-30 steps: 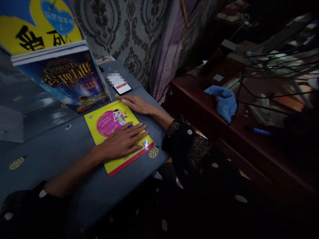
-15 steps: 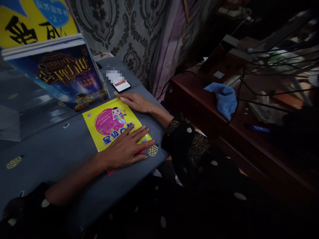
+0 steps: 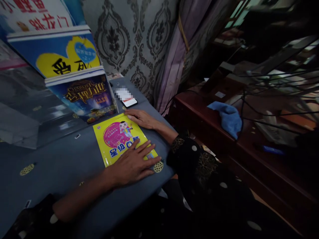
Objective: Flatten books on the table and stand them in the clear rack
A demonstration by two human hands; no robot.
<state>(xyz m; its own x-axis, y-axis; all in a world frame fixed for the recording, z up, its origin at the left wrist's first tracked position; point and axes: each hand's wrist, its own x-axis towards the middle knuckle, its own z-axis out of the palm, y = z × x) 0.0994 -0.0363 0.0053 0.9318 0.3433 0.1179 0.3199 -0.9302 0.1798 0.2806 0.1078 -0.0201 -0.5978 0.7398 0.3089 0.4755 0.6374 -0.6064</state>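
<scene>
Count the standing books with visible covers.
3: a dark blue book nearest the yellow booklet, a blue-and-yellow book behind it, then a red-lettered book, partly out of frame. More may be hidden.

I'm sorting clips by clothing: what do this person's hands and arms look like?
The left hand and right hand are ungloved. The left sleeve and right sleeve are black with scattered pale dots, ending short of the hands. A brownish-gold, lacy pattern decorates the right sleeve.
</scene>
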